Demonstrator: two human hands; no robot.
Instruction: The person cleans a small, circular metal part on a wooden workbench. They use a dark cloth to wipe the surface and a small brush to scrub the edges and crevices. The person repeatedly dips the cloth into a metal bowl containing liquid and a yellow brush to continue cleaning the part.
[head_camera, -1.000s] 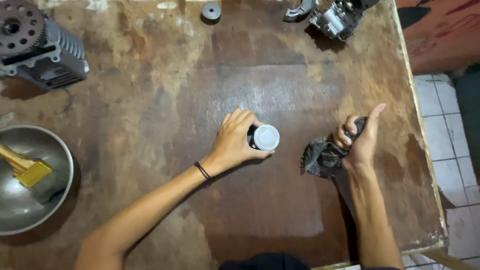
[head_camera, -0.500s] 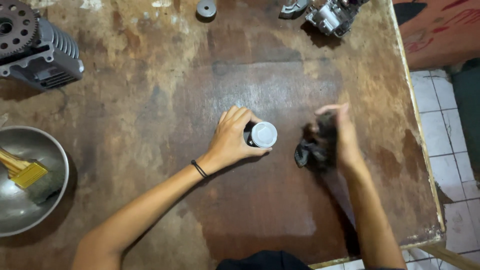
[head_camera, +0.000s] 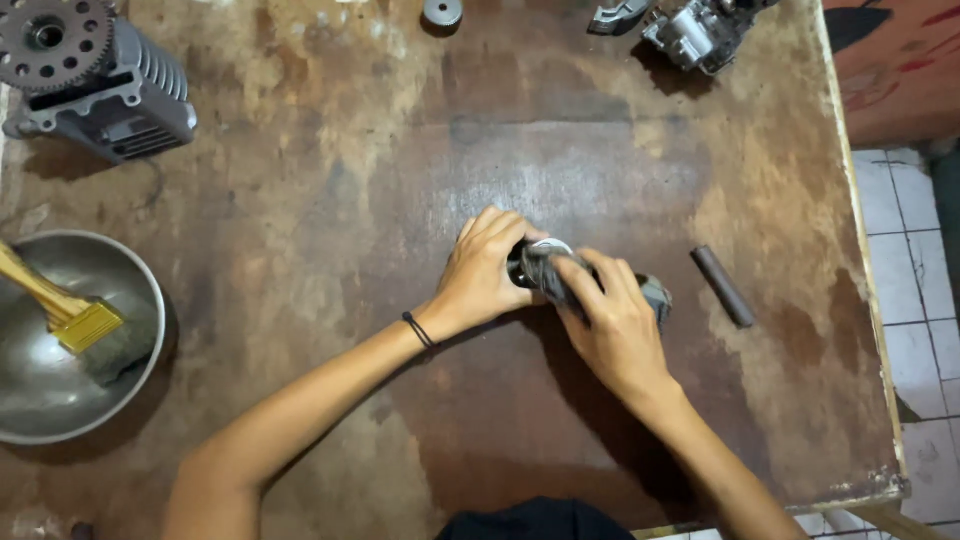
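Fingers, left hand: the left hand had its fingers curled round the far and left side of the small metal cylinder, pinning it at the centre of the frame.
Fingers, right hand: the right hand lay with its fingers pressed together on the dark rag, which they held flat against the cylinder's pale top.
Position of the cylinder: it stood on the desk directly between the two hands, upright as far as could be told, with only a sliver of the light cap visible above the rag.
Governing relation: the cylinder lay to the upper left of the right fingers and to the right of the left palm; its long axis appeared to point up toward the camera. Both hands were in contact, the left on the body, the right on the top through the cloth.
Rag: the rest of it trailed out to the right under the right hand, toward mid-frame right.
Nearby, right: a dark short rod lay loose on the desk, apart from the right hand, slanting from upper left to lower right.
Left edge: a metal bowl held a yellow-handled brush.
Upper left: a finned engine part with a toothed gear.
Upper right: a further engine assembly, well apart.
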